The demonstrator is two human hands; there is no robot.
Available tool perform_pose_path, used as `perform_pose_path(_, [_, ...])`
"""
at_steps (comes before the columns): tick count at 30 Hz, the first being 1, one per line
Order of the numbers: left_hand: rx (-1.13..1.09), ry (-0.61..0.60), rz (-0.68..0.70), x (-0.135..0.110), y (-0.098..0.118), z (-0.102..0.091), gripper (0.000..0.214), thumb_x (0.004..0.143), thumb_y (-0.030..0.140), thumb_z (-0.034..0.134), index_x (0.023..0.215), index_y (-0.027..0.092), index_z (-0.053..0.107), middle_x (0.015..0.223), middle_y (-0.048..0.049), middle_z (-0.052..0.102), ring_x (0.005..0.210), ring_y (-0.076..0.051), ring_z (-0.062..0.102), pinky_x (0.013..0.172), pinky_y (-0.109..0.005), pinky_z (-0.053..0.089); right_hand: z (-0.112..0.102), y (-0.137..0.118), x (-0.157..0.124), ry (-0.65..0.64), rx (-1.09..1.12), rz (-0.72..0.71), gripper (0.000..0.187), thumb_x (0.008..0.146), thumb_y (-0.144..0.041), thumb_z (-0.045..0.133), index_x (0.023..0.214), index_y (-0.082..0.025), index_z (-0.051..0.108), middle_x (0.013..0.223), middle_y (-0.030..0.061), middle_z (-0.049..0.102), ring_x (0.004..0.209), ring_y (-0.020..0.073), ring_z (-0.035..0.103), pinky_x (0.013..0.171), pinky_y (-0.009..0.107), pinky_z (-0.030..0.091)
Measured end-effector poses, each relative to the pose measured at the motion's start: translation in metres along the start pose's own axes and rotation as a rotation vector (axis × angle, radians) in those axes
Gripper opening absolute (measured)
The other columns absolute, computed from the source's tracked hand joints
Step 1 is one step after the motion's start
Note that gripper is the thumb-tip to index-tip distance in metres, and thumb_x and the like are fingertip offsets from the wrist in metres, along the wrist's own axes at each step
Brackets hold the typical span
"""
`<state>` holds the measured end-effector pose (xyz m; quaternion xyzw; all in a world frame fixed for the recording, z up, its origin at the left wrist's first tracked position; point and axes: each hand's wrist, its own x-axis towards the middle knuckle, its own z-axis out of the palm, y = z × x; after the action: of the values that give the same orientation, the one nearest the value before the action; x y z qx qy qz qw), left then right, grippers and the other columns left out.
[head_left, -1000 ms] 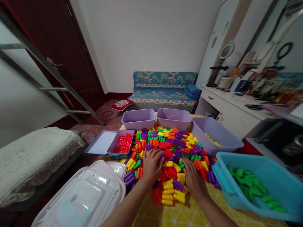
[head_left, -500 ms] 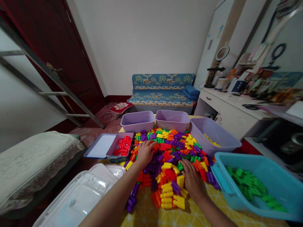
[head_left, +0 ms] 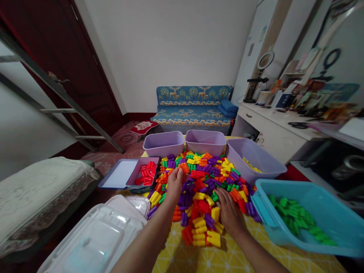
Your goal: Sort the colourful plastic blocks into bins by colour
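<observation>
A heap of loose plastic building blocks [head_left: 199, 175] in red, orange, yellow, green and purple covers the middle of the table. At the heap's left side, my left hand [head_left: 174, 184] is closed in a pinch, with an orange building block [head_left: 184, 168] at its fingertips. My right hand [head_left: 228, 209] rests palm down at the near right of the heap. Its fingers are stretched out, apart, with the tips beside a green block [head_left: 215, 197]. Several yellow blocks [head_left: 214, 239] lie between my forearms.
Purple bins [head_left: 163, 146] line the far edge; the right one holds yellow blocks. A turquoise tub [head_left: 270, 227] with green blocks stands right. Left are a lidded box [head_left: 131, 182] holding red blocks and clear plastic lids [head_left: 91, 242]. The yellow cloth [head_left: 182, 261] covers the table.
My left hand has risen slightly, and the orange block shows more clearly at its fingertips. Purple blocks near my left forearm have shifted. My right hand stays nearly in place.
</observation>
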<state>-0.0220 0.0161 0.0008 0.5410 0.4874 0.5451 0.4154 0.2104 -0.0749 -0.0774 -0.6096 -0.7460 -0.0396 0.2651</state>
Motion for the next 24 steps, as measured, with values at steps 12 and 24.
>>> perform_pose_path(12, [0.891,-0.168,0.466,-0.054,-0.013,-0.002,0.049,0.089,0.025,0.054,0.137,0.029,0.047,0.129,-0.0069,0.057,0.119,-0.024,0.051,0.107,-0.049,0.035,0.001,0.001,-0.001,0.008,0.003,-0.007,0.046,0.093,-0.017,0.037,0.138,-0.022,0.043,0.141,0.0067,0.048,0.135,0.0192,0.038,0.111,0.041,0.036])
perform_pose_path(24, [0.994,-0.132,0.463,-0.058,-0.013,0.003,0.046,0.092,0.027,0.049,0.138,0.029,0.046,0.12,-0.0061,0.058,0.115,-0.024,0.051,0.109,-0.048,0.031,0.002,0.001,-0.001,-0.004,-0.022,0.023,0.044,0.094,-0.019,0.036,0.137,-0.022,0.045,0.142,0.005,0.048,0.135,0.0177,0.037,0.112,0.038,0.035])
